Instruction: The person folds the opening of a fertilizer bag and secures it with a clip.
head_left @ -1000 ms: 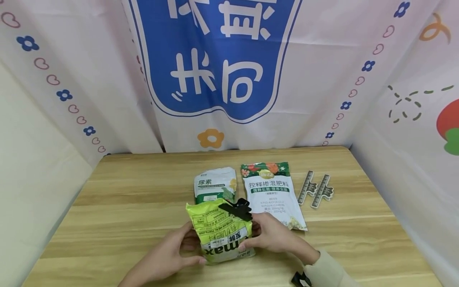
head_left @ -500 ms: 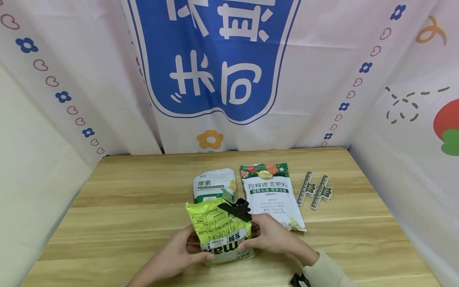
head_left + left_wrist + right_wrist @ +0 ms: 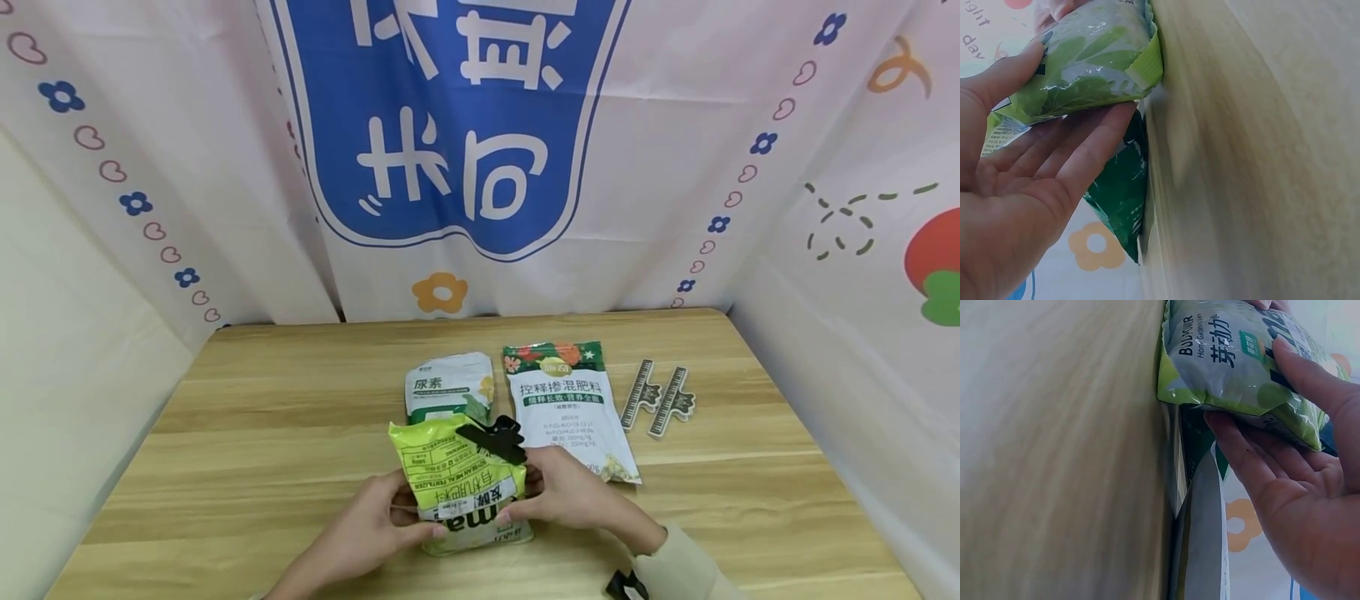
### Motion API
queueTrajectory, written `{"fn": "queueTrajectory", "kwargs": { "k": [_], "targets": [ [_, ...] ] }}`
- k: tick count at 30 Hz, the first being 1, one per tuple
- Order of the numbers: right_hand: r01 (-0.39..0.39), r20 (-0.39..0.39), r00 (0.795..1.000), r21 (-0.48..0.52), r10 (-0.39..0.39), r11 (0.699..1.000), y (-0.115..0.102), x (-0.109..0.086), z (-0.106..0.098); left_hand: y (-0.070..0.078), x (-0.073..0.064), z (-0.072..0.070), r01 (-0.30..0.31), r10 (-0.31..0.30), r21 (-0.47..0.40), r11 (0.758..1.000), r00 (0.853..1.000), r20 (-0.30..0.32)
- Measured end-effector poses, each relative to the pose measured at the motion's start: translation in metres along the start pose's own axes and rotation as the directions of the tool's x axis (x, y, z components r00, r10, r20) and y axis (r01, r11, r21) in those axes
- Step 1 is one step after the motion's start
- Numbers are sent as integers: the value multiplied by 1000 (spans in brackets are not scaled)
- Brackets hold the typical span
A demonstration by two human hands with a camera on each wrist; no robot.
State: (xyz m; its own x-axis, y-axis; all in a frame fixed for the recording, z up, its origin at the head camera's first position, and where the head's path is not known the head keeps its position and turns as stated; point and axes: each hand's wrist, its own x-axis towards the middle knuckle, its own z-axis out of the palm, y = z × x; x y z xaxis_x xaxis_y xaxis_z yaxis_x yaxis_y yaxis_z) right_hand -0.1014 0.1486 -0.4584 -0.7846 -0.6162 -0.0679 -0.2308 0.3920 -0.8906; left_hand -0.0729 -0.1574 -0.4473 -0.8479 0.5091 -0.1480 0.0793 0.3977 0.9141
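Note:
A yellow-green fertilizer bag point(image 3: 468, 487) is upright near the front of the table, its print upside down in the upper part in the head view. My left hand point(image 3: 367, 525) grips its left side, thumb on the front and fingers behind. My right hand point(image 3: 573, 492) holds the opposite side the same way. Both wrist views show the bag point(image 3: 1094, 62) between thumb and fingers, its lower end close to the tabletop. A black clip point(image 3: 495, 437) sits across the bag's top right corner.
Behind lie a white-and-green urea bag point(image 3: 450, 375), partly hidden, and a larger white fertilizer bag point(image 3: 562, 408). Two ruler-patterned clips point(image 3: 640, 396) lie at the right. Another black object point(image 3: 626, 586) lies by the right sleeve. A printed cloth point(image 3: 660, 167) hangs behind the wooden table point(image 3: 262, 417).
My left thumb has shifted right and slightly up across the bag's front. The right hand, bag and clip stay practically where they were.

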Motion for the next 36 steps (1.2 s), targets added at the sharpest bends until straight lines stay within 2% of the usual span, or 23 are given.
{"fn": "queueTrajectory", "kwargs": {
  "k": [19, 36],
  "targets": [
    [-11, 11, 1000, 10, 10, 1000, -8, 3, 4, 0, -5, -6, 25, -25, -32, 999, 1000, 10],
    [-88, -22, 996, 10, 88, 996, -22, 17, 10, -2, -13, -20, 35, -37, -30, 999, 999, -40]
  ]
}}
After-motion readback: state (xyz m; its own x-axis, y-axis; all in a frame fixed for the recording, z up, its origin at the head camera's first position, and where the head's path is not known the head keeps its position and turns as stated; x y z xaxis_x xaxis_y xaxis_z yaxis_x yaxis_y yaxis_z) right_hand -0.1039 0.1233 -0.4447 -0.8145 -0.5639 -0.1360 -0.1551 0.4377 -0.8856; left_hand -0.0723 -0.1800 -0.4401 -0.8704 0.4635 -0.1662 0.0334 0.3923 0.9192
